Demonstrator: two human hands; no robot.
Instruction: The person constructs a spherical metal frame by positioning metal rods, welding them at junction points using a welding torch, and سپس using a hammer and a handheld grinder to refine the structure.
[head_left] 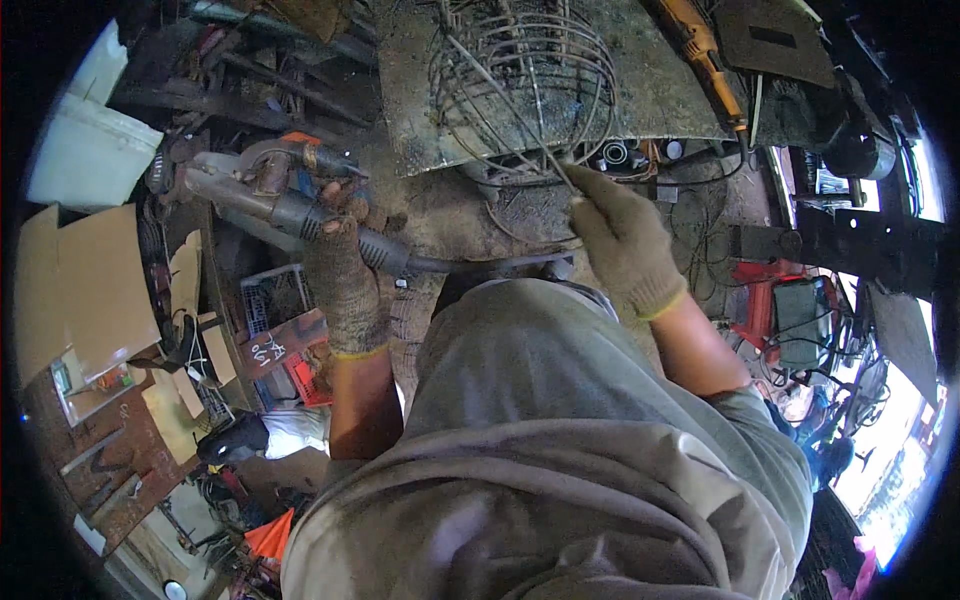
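Observation:
My left hand [345, 285], in a knit work glove with a yellow cuff, is closed round the ribbed grey handle of a welding electrode holder [265, 205]. A thick dark cable [490, 264] runs from the handle's end across my front. My right hand [630, 240], gloved likewise, pinches the near end of a thin grey rod [505, 98]. It looks like a welding electrode. The rod slants up and left, passing over a round cage of bent wire [590, 75] on a worn metal tabletop [410, 120]. Whether rod and cage touch, I cannot tell.
An orange angle grinder [700, 50] lies at the tabletop's right. Cardboard [95, 285] and scrap metal [300, 90] crowd the left. A red-framed machine [765, 305] with tangled cables stands to the right. A person in a white top [298, 433] shows at lower left.

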